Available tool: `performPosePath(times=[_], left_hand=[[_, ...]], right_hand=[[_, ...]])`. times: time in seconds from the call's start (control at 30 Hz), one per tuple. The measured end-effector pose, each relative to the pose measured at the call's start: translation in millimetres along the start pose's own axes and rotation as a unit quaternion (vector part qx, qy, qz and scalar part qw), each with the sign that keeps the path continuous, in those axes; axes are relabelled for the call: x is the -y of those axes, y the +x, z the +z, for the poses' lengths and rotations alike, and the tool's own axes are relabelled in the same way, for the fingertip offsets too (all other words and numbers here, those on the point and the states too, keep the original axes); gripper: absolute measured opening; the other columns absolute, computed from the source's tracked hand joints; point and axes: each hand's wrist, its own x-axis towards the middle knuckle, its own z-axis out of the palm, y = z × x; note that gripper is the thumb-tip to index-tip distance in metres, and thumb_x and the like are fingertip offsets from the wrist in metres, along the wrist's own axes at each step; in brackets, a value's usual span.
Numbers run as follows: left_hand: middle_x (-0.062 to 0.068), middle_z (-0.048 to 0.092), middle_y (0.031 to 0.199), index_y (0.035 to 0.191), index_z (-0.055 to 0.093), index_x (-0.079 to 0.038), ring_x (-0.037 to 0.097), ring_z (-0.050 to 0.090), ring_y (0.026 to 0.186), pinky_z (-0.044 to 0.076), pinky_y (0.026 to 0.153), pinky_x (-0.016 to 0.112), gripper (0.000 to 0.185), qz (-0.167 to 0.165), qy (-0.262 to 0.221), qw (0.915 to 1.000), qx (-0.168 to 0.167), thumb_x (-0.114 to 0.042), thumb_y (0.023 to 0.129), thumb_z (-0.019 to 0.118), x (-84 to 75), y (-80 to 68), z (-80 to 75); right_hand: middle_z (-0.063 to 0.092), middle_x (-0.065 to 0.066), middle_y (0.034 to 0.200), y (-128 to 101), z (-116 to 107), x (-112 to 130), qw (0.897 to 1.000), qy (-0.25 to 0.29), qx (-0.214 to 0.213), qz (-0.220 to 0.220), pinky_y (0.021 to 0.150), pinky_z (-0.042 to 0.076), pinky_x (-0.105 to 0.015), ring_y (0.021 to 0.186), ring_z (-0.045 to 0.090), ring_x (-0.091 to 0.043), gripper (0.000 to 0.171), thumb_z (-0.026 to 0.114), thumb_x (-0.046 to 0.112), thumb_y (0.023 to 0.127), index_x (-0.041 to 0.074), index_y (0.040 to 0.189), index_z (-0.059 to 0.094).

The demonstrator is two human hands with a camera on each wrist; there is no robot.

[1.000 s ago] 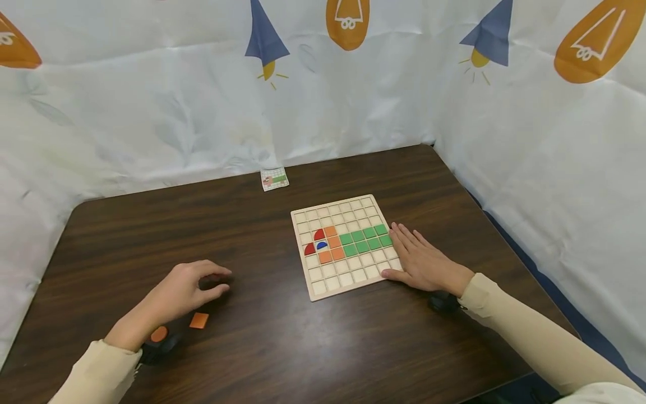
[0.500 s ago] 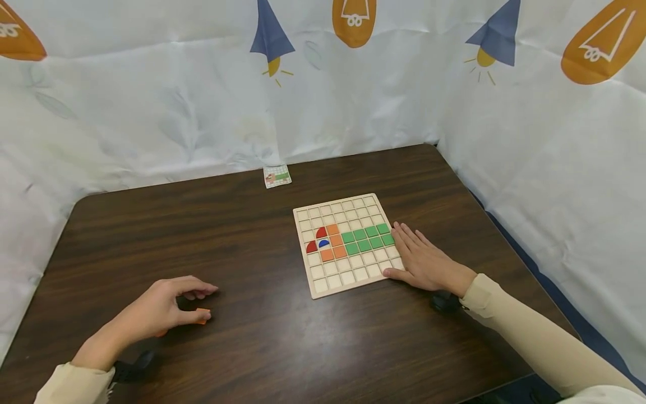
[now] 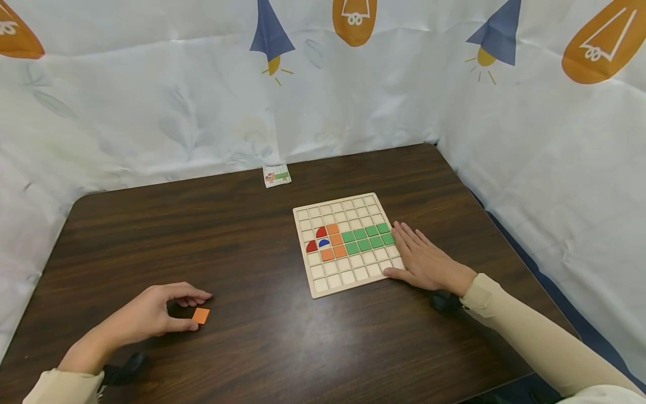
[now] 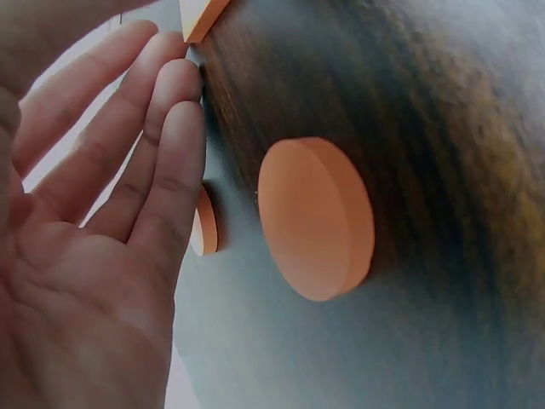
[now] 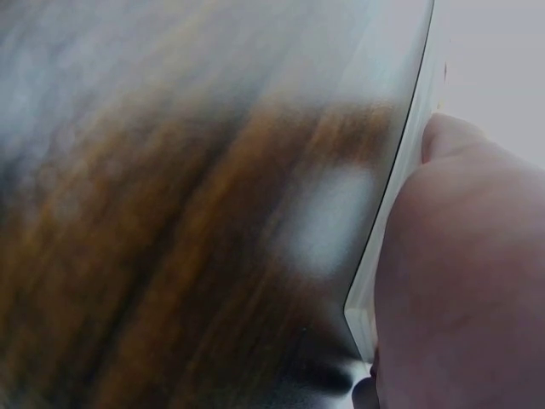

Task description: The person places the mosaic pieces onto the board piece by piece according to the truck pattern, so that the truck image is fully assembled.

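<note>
My left hand (image 3: 153, 311) is low over the left side of the table, beside an orange square tile (image 3: 200, 316). The thumb tip is at the tile's near edge, while the other fingers extend above and past it with a gap. Two orange round discs, a large-looking one (image 4: 315, 217) and a partly covered one (image 4: 204, 223), lie by the palm in the left wrist view. My right hand (image 3: 426, 261) rests flat along the right edge of a wooden grid board (image 3: 330, 283), its thumb on the front corner. Green, orange, red and blue pieces sit in the board's squares.
A small picture card (image 3: 276, 175) with a similar coloured pattern lies at the table's back edge. White printed cloth (image 3: 176, 112) hangs behind and to the right of the dark wooden table (image 3: 242, 348).
My left hand has moved left and toward me, coming down to the orange square tile. The right hand stays on the board. The view has shifted slightly.
</note>
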Motion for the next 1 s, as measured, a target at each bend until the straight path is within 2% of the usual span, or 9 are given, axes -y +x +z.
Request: performPosePath(times=[0.4,0.63,0.83,1.0], left_hand=[[-0.010,0.074,0.104,0.113,0.077,-0.022,-0.004,0.059,0.088,0.053,0.071,0.018,0.036,0.035,-0.013,0.9993,0.001,-0.025,0.079,0.090,3.8,3.1,5.6],[-0.012,0.071,0.101,0.111,0.077,-0.020,-0.004,0.057,0.086,0.052,0.069,0.018,0.033,0.027,-0.022,0.9994,0.005,-0.019,0.080,0.089,3.0,3.6,8.4],[-0.011,0.071,0.102,0.111,0.076,-0.019,-0.003,0.058,0.087,0.052,0.071,0.017,0.036,0.058,-0.017,0.9982,-0.004,-0.017,0.078,0.091,3.3,3.6,10.5],[-0.012,0.071,0.100,0.110,0.077,-0.020,-0.003,0.057,0.085,0.052,0.069,0.018,0.034,0.052,-0.021,0.9984,-0.002,-0.017,0.079,0.090,3.6,3.2,11.7]], right_hand=[[0.003,-0.020,0.175,-0.5,0.5,-1.4,1.000,-0.002,-0.003,0.000,0.130,0.017,-0.061,0.164,0.006,-0.038,0.102,0.046,0.069,0.101,0.000,0.165,0.006],[0.004,-0.020,0.175,-0.5,0.5,-1.0,1.000,-0.002,-0.003,-0.002,0.130,0.017,-0.061,0.164,0.007,-0.039,0.102,0.046,0.069,0.101,0.000,0.165,0.007],[0.003,-0.020,0.175,0.6,-0.4,-0.8,1.000,-0.004,-0.001,-0.002,0.130,0.017,-0.061,0.164,0.006,-0.039,0.102,0.044,0.070,0.100,0.000,0.166,0.007],[0.004,-0.020,0.175,0.0,0.2,-1.1,1.000,-0.006,-0.001,-0.002,0.130,0.018,-0.061,0.164,0.007,-0.039,0.102,0.044,0.070,0.100,0.000,0.165,0.007]])
